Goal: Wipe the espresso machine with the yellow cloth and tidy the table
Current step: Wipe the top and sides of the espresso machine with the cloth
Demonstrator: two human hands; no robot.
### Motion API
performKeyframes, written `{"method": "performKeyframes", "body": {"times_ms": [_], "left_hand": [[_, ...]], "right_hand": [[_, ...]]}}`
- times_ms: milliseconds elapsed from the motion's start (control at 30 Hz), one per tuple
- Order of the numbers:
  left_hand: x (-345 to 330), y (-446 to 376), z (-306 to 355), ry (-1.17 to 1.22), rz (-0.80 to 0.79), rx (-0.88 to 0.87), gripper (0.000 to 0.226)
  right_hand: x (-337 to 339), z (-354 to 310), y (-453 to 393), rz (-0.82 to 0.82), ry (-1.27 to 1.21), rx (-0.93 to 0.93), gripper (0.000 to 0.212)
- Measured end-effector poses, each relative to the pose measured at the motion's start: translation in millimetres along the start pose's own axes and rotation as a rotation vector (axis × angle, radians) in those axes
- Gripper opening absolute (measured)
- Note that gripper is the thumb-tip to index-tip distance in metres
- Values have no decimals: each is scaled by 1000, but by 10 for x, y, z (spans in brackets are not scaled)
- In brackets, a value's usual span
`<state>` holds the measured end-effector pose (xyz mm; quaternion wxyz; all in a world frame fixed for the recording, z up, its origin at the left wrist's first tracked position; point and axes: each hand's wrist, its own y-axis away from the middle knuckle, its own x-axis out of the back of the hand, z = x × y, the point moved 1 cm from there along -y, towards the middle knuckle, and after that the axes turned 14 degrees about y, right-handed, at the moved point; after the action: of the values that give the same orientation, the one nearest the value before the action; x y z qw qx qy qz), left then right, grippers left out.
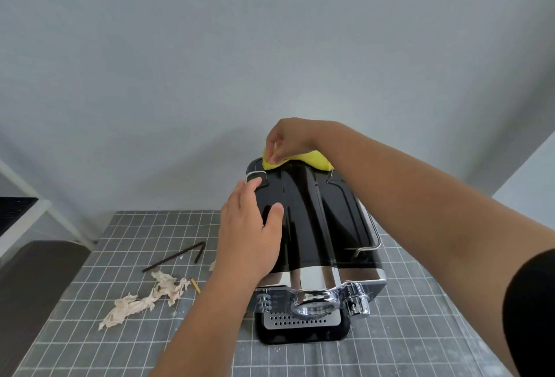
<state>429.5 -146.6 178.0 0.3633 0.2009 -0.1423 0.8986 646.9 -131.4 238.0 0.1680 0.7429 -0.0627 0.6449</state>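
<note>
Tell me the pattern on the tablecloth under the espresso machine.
Grey with a white grid of thin lines, clearest in the head view: tablecloth.

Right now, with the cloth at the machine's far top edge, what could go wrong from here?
The right hand only pinches the yellow cloth at the far edge of the espresso machine, so it might slip behind. The left hand rests flat on the glossy black top and may leave smudges there. Crumpled tissue, a dark bent stick and a small yellowish stick lie on the checked tablecloth; tidying could be forgotten.
</note>
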Motion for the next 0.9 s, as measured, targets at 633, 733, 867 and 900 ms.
{"method": "performKeyframes", "body": {"times_ms": [633, 733, 867, 900], "left_hand": [[-7, 19, 9, 15, 20, -21, 47], [-10, 25, 3, 11, 18, -32, 46], [-3, 17, -9, 7, 23, -40, 47], [-4, 14, -5, 5, 23, -42, 47]], "right_hand": [[-99, 423, 113, 98, -110, -134, 3], [-74, 356, 25, 74, -73, -141, 4], [-101, 27, -195, 79, -19, -82, 11], [-120, -65, -250, 84, -3, -64, 11]]}}
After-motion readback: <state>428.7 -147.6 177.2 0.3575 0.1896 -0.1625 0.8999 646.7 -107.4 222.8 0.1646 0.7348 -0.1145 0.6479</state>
